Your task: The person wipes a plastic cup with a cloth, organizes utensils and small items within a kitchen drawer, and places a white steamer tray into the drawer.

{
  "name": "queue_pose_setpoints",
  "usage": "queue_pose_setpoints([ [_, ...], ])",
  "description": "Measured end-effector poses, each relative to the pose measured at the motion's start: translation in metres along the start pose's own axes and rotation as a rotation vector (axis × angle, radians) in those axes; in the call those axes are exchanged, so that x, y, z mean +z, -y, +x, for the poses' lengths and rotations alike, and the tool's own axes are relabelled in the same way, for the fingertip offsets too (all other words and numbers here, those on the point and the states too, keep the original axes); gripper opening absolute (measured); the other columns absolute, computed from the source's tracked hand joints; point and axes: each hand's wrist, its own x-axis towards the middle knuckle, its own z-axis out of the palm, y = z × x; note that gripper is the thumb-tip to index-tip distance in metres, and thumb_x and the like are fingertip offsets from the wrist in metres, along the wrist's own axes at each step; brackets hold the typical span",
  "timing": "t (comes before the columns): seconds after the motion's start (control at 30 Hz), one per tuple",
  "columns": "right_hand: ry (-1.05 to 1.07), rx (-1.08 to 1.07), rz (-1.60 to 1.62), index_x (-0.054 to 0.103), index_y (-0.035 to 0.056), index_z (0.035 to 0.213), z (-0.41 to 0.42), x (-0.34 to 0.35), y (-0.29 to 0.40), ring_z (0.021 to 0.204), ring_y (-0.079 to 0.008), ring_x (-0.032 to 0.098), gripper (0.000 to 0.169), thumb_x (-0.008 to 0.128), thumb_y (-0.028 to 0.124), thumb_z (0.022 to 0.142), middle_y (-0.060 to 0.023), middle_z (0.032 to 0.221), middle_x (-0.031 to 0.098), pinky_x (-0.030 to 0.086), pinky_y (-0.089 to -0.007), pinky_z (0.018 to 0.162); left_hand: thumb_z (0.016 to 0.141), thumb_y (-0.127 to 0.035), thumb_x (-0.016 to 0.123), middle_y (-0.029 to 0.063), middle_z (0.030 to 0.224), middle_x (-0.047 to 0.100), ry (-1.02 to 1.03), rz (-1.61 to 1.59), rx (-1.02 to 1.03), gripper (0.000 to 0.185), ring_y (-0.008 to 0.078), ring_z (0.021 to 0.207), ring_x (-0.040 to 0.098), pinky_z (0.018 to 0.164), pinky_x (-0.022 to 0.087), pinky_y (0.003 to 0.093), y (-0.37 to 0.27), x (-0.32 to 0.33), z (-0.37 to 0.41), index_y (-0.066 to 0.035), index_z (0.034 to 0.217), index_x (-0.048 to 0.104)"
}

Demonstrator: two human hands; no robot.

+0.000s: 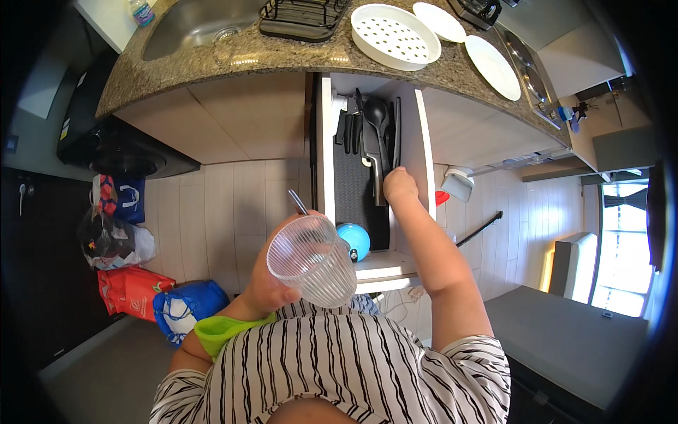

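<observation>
My left hand [267, 278] grips a clear ribbed cup [312, 259], tilted in front of my chest. A metal utensil handle [297, 202] sticks out beyond the same hand; its other end is hidden. My right hand [401, 184] is inside the open drawer [328, 159] along its right wall, fingers curled down and mostly hidden. It touches or nearly touches the near end of a long dark utensil [397, 132]. Beside it lie a black ladle or spoon [375, 112], a metal-handled utensil [377, 183] and several black-handled pieces [348, 133]. A blue round object [354, 241] sits at the drawer's front.
A green cloth [225, 331] hangs on my left forearm. Above the drawer, the granite counter [212, 66] holds a dish rack [302, 24], a perforated white tray [394, 40] and white plates [492, 68]. A sink [185, 26] is at left. Bags [132, 291] stand on the floor.
</observation>
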Motion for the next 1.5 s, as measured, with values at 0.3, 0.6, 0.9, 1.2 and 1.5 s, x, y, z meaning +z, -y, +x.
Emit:
queue_pose_setpoints([
  [0.3,-0.074,-0.063,-0.031,0.041,-0.0052,0.124,0.016,-0.002,0.021,0.099,-0.0355,0.063,0.038,0.034,0.014,0.093,-0.0235,0.106,0.063,0.052,-0.0436,0.082,0.062,-0.041,0.084,0.0107,0.137,0.029,-0.007,-0.004,-0.015,0.095,0.0337,0.117,0.049,0.097,0.045,0.0490,-0.003,0.006,-0.002,-0.002,0.133,0.034],
  [0.6,-0.125,-0.202,-0.236,0.066,0.0032,0.102,0.063,0.002,0.028,0.095,-0.0279,0.066,0.028,0.042,0.015,0.092,-0.0160,0.104,0.066,0.055,-0.0380,0.077,0.058,-0.038,0.086,0.0106,0.136,0.031,-0.047,-0.088,-0.016,0.097,0.0343,0.116,0.050,0.097,0.047,0.0492,0.000,0.011,-0.003,-0.001,0.133,0.035],
  [0.9,-0.190,-0.296,-0.329,0.065,0.0006,0.102,0.081,-0.017,0.043,0.095,-0.0294,0.066,0.028,0.043,0.012,0.090,-0.0179,0.111,0.062,0.055,-0.0376,0.077,0.060,-0.038,0.085,0.0095,0.136,0.031,-0.040,-0.036,0.007,0.097,0.0336,0.117,0.050,0.098,0.046,0.0493,0.000,0.008,-0.003,-0.002,0.133,0.034],
  [1.2,-0.013,-0.206,-0.152,0.069,0.0025,0.099,0.048,-0.011,0.037,0.100,-0.0318,0.063,0.029,0.043,0.010,0.088,-0.0183,0.108,0.064,0.052,-0.0397,0.084,0.061,-0.042,0.084,0.0114,0.137,0.029,-0.055,-0.057,-0.009,0.098,0.0340,0.117,0.050,0.095,0.048,0.0472,-0.005,0.009,0.004,-0.001,0.134,0.033],
  [1.5,0.013,-0.128,-0.154,0.069,0.0045,0.100,0.059,-0.008,0.033,0.099,-0.0309,0.064,0.029,0.043,0.012,0.089,-0.0168,0.107,0.065,0.053,-0.0388,0.083,0.061,-0.036,0.085,0.0136,0.137,0.028,-0.039,-0.090,-0.001,0.097,0.0375,0.117,0.049,0.094,0.048,0.0507,-0.003,0.007,0.006,-0.001,0.134,0.032],
])
